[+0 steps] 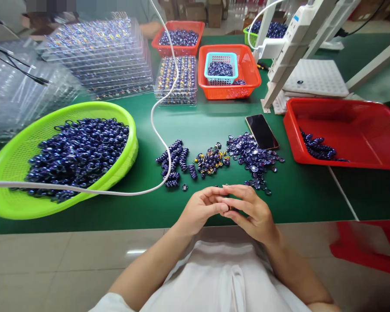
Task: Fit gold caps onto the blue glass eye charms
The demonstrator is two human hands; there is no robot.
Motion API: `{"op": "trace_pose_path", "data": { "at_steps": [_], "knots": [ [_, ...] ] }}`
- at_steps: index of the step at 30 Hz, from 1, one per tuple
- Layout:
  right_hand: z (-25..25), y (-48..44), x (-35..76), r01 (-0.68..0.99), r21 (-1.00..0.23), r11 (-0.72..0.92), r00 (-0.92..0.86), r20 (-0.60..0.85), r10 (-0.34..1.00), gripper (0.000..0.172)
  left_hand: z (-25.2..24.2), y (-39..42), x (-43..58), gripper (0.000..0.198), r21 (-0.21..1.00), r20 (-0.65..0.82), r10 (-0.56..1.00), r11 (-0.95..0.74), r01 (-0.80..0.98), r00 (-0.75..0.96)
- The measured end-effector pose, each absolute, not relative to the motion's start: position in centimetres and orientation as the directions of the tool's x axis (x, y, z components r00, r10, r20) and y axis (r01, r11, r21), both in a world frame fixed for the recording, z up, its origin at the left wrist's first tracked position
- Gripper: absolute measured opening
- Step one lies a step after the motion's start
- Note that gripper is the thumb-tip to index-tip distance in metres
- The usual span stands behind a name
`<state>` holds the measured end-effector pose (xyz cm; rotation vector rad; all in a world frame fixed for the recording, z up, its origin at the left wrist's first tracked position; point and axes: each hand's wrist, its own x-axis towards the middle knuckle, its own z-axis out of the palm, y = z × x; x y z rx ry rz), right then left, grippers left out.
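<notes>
No lettering, number, brand or sign can be read. A small blue rectangular label [296, 18] sits near the upper end of the long white plastic power strip [290, 32] on the slanting white metal post [273, 92]; any print on it is too small to make out.

Green table [146, 212]: lime basket [131, 151], red tub [360, 134], phone [262, 131], dark pieces [243, 149]

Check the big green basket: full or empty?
Largely full: dark, shiny pieces heap across most of the basket, though its left side shows bare.
</notes>
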<state>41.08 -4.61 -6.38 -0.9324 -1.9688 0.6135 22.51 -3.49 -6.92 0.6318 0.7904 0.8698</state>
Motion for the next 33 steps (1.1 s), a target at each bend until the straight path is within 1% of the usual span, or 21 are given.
{"op": "trace_pose_path", "data": {
  "at_steps": [3, 6, 9, 12, 14, 17, 18, 20, 21, 23, 25, 27, 28, 30, 33],
  "knots": [
    [-7.1, -5.0, 40.8, 0.384, -0.713, 0.586, -0.287, 0.511, 0.81, 0.026, -7.0, -3.7, 22.4, 0.037, 0.754, -0.369, 0.851, 0.509, -0.416, 0.374],
    [-7.8, -5.7, 40.4, 0.387, -0.767, 0.511, -0.185, 0.478, 0.858, 0.02, -6.7, -4.0, 22.4, 0.036, 0.765, -0.394, 0.866, 0.495, -0.413, 0.307],
    [-8.1, -6.2, 39.9, 0.401, -0.811, 0.426, -0.117, 0.416, 0.902, 0.016, -6.4, -4.4, 22.7, 0.035, 0.807, -0.402, 0.887, 0.461, -0.369, 0.228],
    [-8.1, -6.3, 39.6, 0.427, -0.808, 0.406, -0.103, 0.402, 0.91, 0.016, -6.5, -5.1, 23.2, 0.033, 0.861, -0.377, 0.914, 0.406, -0.307, 0.15],
    [-8.0, -6.3, 39.5, 0.445, -0.795, 0.413, -0.115, 0.407, 0.906, 0.016, -6.8, -5.7, 23.4, 0.031, 0.895, -0.338, 0.933, 0.36, -0.263, 0.124],
    [-7.8, -6.3, 39.7, 0.448, -0.786, 0.425, -0.142, 0.407, 0.902, 0.017, -7.4, -6.4, 23.0, 0.031, 0.952, -0.238, 0.96, 0.262, -0.161, 0.15],
    [-7.7, -6.3, 39.8, 0.449, -0.788, 0.423, -0.15, 0.4, 0.904, 0.017, -7.6, -6.5, 22.7, 0.03, 0.975, -0.184, 0.97, 0.201, -0.099, 0.159],
    [-7.7, -6.4, 40.2, 0.45, -0.796, 0.405, -0.165, 0.372, 0.913, 0.016, -7.8, -6.1, 21.9, 0.028, 0.996, -0.027, 0.986, 0.013, 0.084, 0.165],
    [-7.6, -6.5, 40.4, 0.452, -0.801, 0.393, -0.171, 0.355, 0.919, 0.016, -7.9, -5.8, 21.4, 0.027, 0.975, 0.072, 0.983, -0.105, 0.196, 0.168],
    [-7.6, -6.6, 40.8, 0.455, -0.809, 0.373, -0.175, 0.329, 0.928, 0.016, -8.0, -4.9, 20.6, 0.027, 0.854, 0.254, 0.949, -0.311, 0.418, 0.187],
    [-7.6, -6.6, 40.9, 0.457, -0.813, 0.36, -0.17, 0.318, 0.933, 0.015, -8.2, -4.0, 20.1, 0.026, 0.696, 0.336, 0.916, -0.398, 0.598, 0.219],
    [-7.5, -6.5, 40.9, 0.456, -0.816, 0.356, -0.162, 0.317, 0.934, 0.014, -8.4, -3.2, 19.8, 0.023, 0.572, 0.329, 0.908, -0.41, 0.711, 0.259],
    [-7.5, -6.5, 40.9, 0.455, -0.817, 0.355, -0.16, 0.318, 0.935, 0.014, -8.5, -3.0, 19.8, 0.022, 0.532, 0.312, 0.907, -0.414, 0.738, 0.284],
    [-7.4, -6.5, 40.7, 0.451, -0.819, 0.355, -0.153, 0.321, 0.935, 0.013, -8.8, -2.7, 19.7, 0.017, 0.494, 0.285, 0.901, -0.43, 0.756, 0.327],
    [-7.4, -6.5, 40.7, 0.442, -0.825, 0.351, -0.147, 0.32, 0.936, 0.014, -9.1, -2.5, 19.4, 0.014, 0.477, 0.282, 0.896, -0.442, 0.76, 0.344]
  ]
}}
